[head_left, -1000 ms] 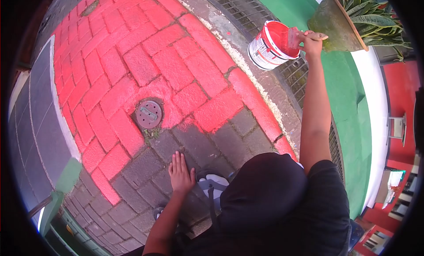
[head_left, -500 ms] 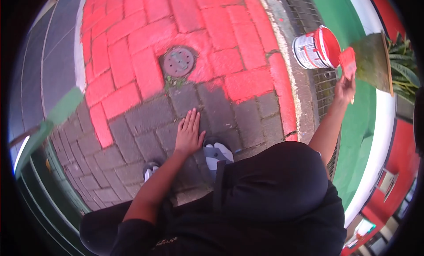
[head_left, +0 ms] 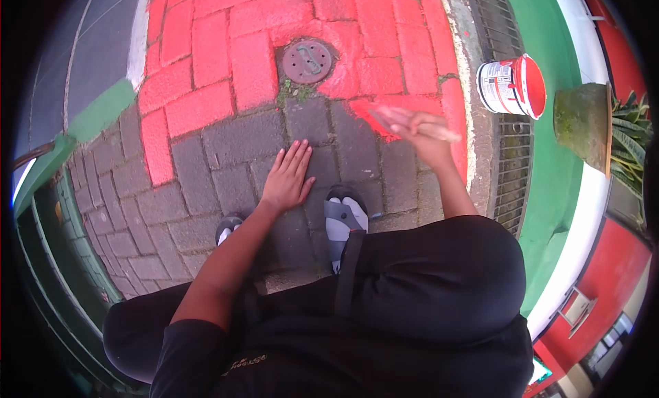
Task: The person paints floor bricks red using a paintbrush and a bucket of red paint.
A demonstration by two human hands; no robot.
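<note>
My right hand (head_left: pixel 422 131) is closed round the handle of a paintbrush (head_left: pixel 395 118), smeared by motion. Its bristle end is over the edge where red-painted pavers (head_left: pixel 379 75) meet bare grey pavers (head_left: pixel 357 147); whether the bristles touch cannot be made out. My left hand (head_left: pixel 288 177) lies flat on the grey pavers, fingers stretched out, holding nothing. A white bucket (head_left: pixel 498 87) of red paint stands to the right, by the grating, with red streaks down its side.
A round drain cover (head_left: pixel 307 61) sits among the pavers ahead. My sandalled foot (head_left: pixel 343 223) is close to my left hand. A metal grating (head_left: pixel 511 154) runs along the right, beside a green-painted strip (head_left: pixel 559 199) and a potted plant (head_left: pixel 583 127). Dark tiles (head_left: pixel 75 61) lie left.
My right hand has brought the paintbrush from beside the paint bucket leftward and down to the edge of the painted pavers. My left hand stays flat on the paving. The camera view has shifted slightly.
</note>
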